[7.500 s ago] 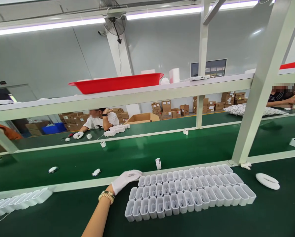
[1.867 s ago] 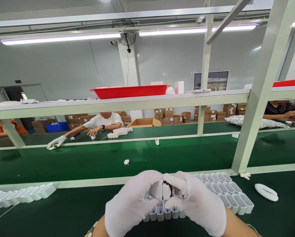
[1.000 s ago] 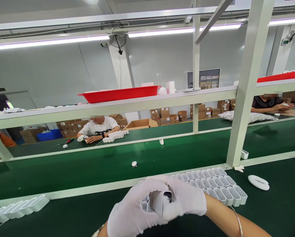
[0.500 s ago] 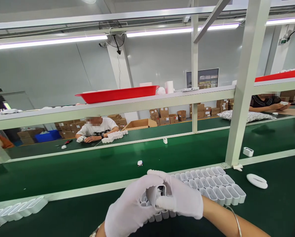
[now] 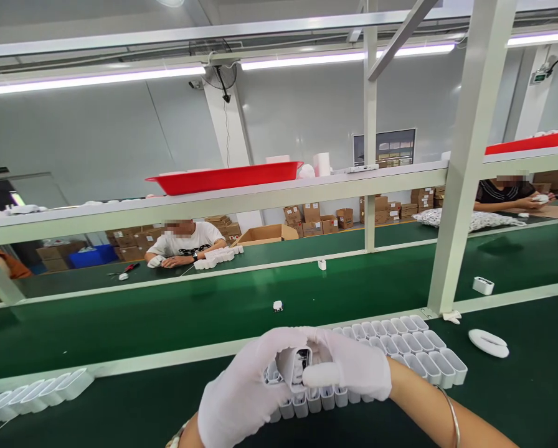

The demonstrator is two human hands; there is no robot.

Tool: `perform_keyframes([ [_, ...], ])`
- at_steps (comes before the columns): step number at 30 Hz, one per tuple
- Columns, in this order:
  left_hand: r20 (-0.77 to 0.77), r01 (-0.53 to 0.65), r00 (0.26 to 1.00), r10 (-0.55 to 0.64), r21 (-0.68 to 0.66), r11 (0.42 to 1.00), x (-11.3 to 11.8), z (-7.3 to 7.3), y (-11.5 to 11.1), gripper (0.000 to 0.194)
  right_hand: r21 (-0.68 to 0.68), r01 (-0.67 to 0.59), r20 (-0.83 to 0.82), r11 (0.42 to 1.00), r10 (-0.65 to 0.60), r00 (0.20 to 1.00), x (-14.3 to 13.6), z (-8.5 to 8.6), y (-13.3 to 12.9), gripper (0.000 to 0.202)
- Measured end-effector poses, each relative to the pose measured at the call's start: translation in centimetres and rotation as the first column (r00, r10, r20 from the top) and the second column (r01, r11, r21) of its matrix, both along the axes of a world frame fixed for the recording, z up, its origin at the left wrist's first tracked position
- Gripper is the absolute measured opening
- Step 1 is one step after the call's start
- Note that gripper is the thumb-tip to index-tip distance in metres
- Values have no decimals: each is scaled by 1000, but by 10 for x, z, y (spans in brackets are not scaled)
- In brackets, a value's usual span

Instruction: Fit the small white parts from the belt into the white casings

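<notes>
My left hand [image 5: 246, 387], in a white glove, is wrapped round a white oval housing [image 5: 287, 367] whose open end faces me. Dark and white parts show inside it. My right hand [image 5: 351, 364], also gloved, closes on the housing from the right, its thumb across the front of the opening. Behind and beneath both hands stand rows of similar white open cases [image 5: 435, 361] on the dark green table.
At the left edge is another row of white cases [image 5: 76, 384]. A white oval piece [image 5: 488, 343] lies at the right. Beyond the rail, small white items [image 5: 278, 305] sit on the green belt [image 5: 204, 317]. A metal post [image 5: 466, 162] rises at the right. Two people sit across.
The small items on the belt have shifted right. My right hand has moved slightly right, and its thumb has shifted at the housing's opening. My left hand still holds it.
</notes>
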State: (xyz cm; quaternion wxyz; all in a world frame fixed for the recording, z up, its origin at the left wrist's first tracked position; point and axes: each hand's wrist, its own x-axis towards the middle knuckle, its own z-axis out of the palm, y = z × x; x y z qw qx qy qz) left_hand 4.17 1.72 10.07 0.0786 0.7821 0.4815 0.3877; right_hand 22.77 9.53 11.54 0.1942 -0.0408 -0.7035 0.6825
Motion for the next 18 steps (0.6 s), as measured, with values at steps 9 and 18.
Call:
perform_keyframes([
  [9,66,13,998,-12,-14,1000,5,4,1,52,348,233,71,908,-273,959,-1,-8,-3,35],
  [18,60,87,994,-96,136,987,4,4,2,57,227,176,137,958,-210,968,2,-7,-4,63],
])
